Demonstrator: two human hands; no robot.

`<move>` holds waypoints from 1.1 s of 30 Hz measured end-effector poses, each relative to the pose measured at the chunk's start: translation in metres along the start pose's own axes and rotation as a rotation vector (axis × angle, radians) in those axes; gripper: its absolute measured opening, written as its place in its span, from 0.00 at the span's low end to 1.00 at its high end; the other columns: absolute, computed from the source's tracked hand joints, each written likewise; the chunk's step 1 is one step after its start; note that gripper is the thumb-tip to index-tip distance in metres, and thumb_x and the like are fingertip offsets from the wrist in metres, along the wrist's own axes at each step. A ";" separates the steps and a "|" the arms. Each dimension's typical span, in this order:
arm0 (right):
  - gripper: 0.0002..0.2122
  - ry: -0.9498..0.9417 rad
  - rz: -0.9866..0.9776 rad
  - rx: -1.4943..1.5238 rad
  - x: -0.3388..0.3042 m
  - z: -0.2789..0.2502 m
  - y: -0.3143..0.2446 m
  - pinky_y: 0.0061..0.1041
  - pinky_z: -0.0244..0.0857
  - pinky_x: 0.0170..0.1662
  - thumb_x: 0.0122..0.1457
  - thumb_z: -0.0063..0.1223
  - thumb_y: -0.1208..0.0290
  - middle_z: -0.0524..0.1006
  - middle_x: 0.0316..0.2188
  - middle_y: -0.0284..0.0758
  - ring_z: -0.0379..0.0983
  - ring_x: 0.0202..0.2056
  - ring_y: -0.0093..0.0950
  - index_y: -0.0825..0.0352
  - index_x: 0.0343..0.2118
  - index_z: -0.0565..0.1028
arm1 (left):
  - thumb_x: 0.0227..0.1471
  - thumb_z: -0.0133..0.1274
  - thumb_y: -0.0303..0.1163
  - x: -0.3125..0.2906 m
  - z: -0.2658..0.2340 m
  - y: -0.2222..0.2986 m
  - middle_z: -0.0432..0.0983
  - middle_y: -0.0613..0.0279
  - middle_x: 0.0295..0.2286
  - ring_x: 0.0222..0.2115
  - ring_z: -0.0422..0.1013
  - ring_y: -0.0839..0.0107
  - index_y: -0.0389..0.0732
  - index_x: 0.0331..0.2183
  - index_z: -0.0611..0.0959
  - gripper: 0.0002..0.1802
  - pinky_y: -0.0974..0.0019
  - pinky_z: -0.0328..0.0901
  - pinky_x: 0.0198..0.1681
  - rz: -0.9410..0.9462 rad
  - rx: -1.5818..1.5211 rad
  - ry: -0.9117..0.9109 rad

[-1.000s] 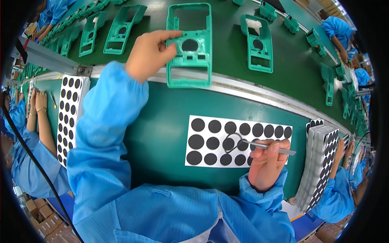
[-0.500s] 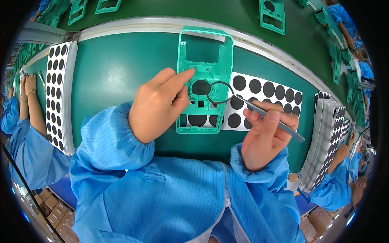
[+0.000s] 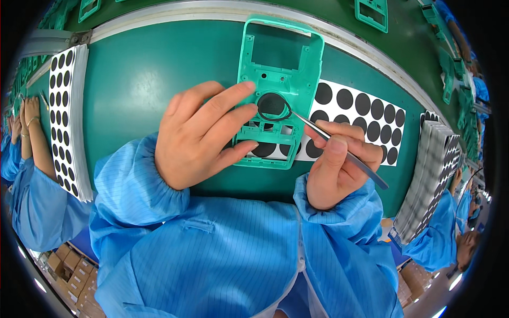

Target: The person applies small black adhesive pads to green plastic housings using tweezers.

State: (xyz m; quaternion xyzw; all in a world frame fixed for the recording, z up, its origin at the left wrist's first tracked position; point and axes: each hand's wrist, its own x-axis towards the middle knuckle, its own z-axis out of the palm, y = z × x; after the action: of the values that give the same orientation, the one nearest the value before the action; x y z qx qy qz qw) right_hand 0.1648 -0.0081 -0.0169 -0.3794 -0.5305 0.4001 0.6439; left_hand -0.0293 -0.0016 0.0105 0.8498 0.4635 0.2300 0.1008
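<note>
A green plastic housing (image 3: 278, 80) with rectangular openings and a round, black-filled hole lies before me, partly over a white sheet of black round stickers (image 3: 354, 114). My left hand (image 3: 196, 132) has its fingers spread, with fingertips and thumb resting on the housing's left side. In my right hand (image 3: 339, 167) is a pair of metal tweezers (image 3: 371, 174), closed between thumb and fingers. Their tip meets the right side of a thin black ring (image 3: 277, 120). This ring lies at the round hole, roughly around it; whether it is seated cannot be told.
Stacks of sticker sheets stand at the left (image 3: 68, 127) and right (image 3: 427, 177) of the green work surface. A metal rail (image 3: 175, 11) runs along its far edge; beyond it lie more green housings (image 3: 371, 11). Co-workers' arms (image 3: 40, 143) show at both sides.
The black ring has moved left from the housing's right edge onto the round hole. My left fingers have spread from a pinch onto the housing. The housing appears slightly farther up and right.
</note>
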 end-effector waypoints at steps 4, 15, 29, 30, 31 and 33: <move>0.10 0.000 -0.009 -0.074 0.000 0.003 0.000 0.15 0.63 0.27 0.50 0.43 0.85 0.70 0.31 0.51 0.67 0.22 0.21 0.69 0.33 0.57 | 0.26 0.61 0.31 -0.002 0.005 -0.001 0.68 0.56 0.41 0.36 0.65 0.60 0.37 0.30 0.76 0.22 0.64 0.61 0.37 0.013 -0.024 0.017; 0.10 -0.045 -0.016 -0.092 0.000 0.004 0.000 0.12 0.58 0.20 0.50 0.43 0.86 0.70 0.31 0.51 0.63 0.18 0.17 0.70 0.33 0.57 | 0.26 0.61 0.29 -0.003 0.003 -0.001 0.66 0.53 0.42 0.38 0.65 0.59 0.38 0.30 0.77 0.20 0.63 0.62 0.37 0.006 -0.093 -0.016; 0.06 -0.052 -0.026 -0.184 0.001 0.005 -0.002 0.20 0.68 0.28 0.54 0.41 0.79 0.71 0.28 0.47 0.69 0.21 0.24 0.71 0.32 0.58 | 0.27 0.60 0.28 -0.002 0.002 0.001 0.65 0.53 0.42 0.40 0.65 0.59 0.39 0.32 0.78 0.21 0.63 0.61 0.38 -0.004 -0.092 -0.044; 0.06 -0.044 -0.023 -0.175 0.001 0.006 -0.002 0.20 0.68 0.28 0.54 0.41 0.79 0.71 0.28 0.47 0.69 0.21 0.24 0.71 0.32 0.58 | 0.28 0.60 0.28 -0.002 0.002 0.001 0.65 0.53 0.42 0.40 0.65 0.59 0.39 0.32 0.78 0.21 0.63 0.61 0.38 -0.007 -0.092 -0.045; 0.06 -0.036 -0.020 -0.166 0.001 0.006 -0.002 0.19 0.68 0.28 0.54 0.41 0.79 0.71 0.28 0.47 0.69 0.21 0.24 0.71 0.32 0.58 | 0.28 0.60 0.28 -0.002 0.002 0.002 0.65 0.53 0.42 0.40 0.65 0.59 0.39 0.32 0.78 0.21 0.63 0.61 0.38 -0.007 -0.092 -0.045; 0.06 -0.034 -0.022 -0.166 0.001 0.007 -0.002 0.19 0.68 0.28 0.54 0.42 0.79 0.71 0.28 0.47 0.69 0.21 0.24 0.71 0.32 0.58 | 0.28 0.60 0.28 -0.002 0.002 0.002 0.65 0.53 0.42 0.40 0.65 0.59 0.39 0.33 0.78 0.21 0.63 0.61 0.38 -0.012 -0.093 -0.046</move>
State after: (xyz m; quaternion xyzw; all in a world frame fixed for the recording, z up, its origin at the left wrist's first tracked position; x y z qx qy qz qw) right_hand 0.1587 -0.0078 -0.0136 -0.4186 -0.5769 0.3543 0.6054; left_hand -0.0277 -0.0045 0.0091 0.8466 0.4548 0.2311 0.1520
